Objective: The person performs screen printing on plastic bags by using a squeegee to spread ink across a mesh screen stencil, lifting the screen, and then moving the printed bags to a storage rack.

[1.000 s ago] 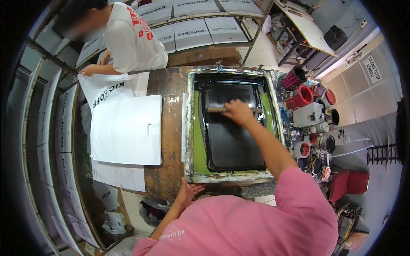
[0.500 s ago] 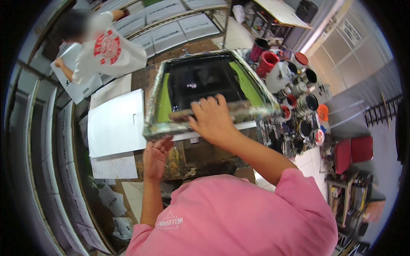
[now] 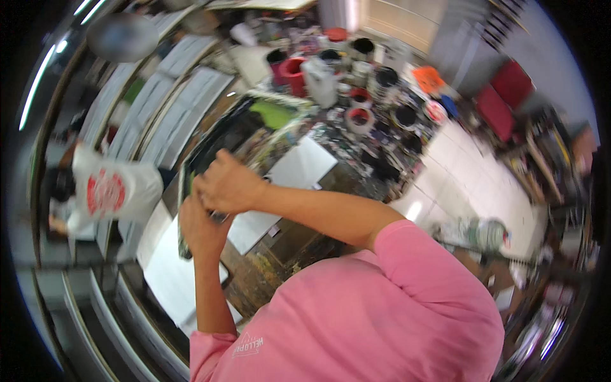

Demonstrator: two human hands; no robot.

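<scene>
1. Right grip [image 3: 232, 184]: knuckles uppermost, fingers bent, over the near-left part of the frame; cannot tell on what closed, with a small dark-grey end visible just below and the squeegee itself not identifiable.
2. Left grip [image 3: 202, 226]: just below the right, against the frame's near-left corner; fingertips hidden and blurred, so cannot tell whether clamped on the rim or merely resting.
3. Screen-printing frame [image 3: 284, 100]: one, paint-crusted, tilted over the tabletop; mesh black with ink, plus a green band [image 3: 272, 116] toward the right end.
4. White sheet [image 3: 302, 164]: flat, partly beneath the frame.
5. Tabletop [image 3: 261, 258]: brown, stained.
6. White stack [image 3: 168, 274]: left of the frame.
7. Beyond the frame's right end: red tub [image 3: 294, 75], white jug [image 3: 319, 83], assorted ink containers.
8. Far left: co-worker in a white shirt [image 3: 124, 194], red print on the back, beside racks of white sheets.
9. Far right: red chair [image 3: 495, 113].
</scene>
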